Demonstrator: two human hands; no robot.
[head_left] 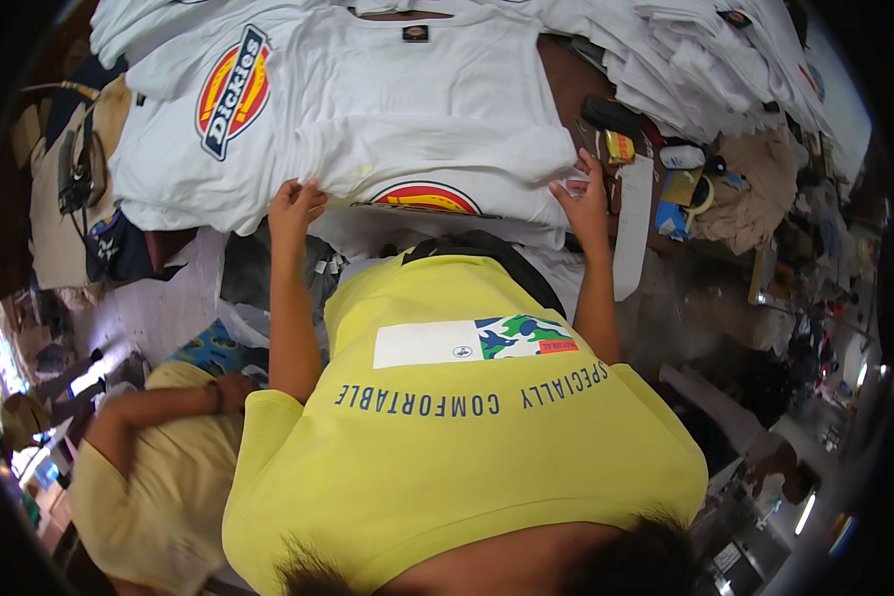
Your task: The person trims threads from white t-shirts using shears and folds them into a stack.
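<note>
Folding looks to be the step in hand: a white T-shirt (pixel 417 119) lies flat on the bench (pixel 566 79) at 12 o'clock from the person's chest, its lower part doubled over, so that a round red and yellow emblem (pixel 425 197) peeps out only half from under the fold. Both hands sit on the near edge of that shirt, well apart from each other. The left hand (pixel 294 207) is at the shirt's 7 o'clock corner, its fingers curled down over the cloth and seemingly pinching the edge; the right hand (pixel 584 199) is at the 5 o'clock corner, fingers stretched up onto the fabric with the thumb beneath, though how tightly it grips I cannot tell. By my reckoning, a next move calls for both corners to be kept level and the cloth kept taut between them, so that the fold stays square and no crease runs across the emblem. A second white shirt with a bigger badge (pixel 233 89) overlaps at 10 o'clock and touches the worked one, so lifting only the right layer takes care. Stacks of folded white shirts (pixel 685 60) lie at 1 o'clock, a long white strip (pixel 631 228) is just beside the right hand at 3 o'clock, and another person in a pale shirt (pixel 159 477) crouches at 8 o'clock.
</note>
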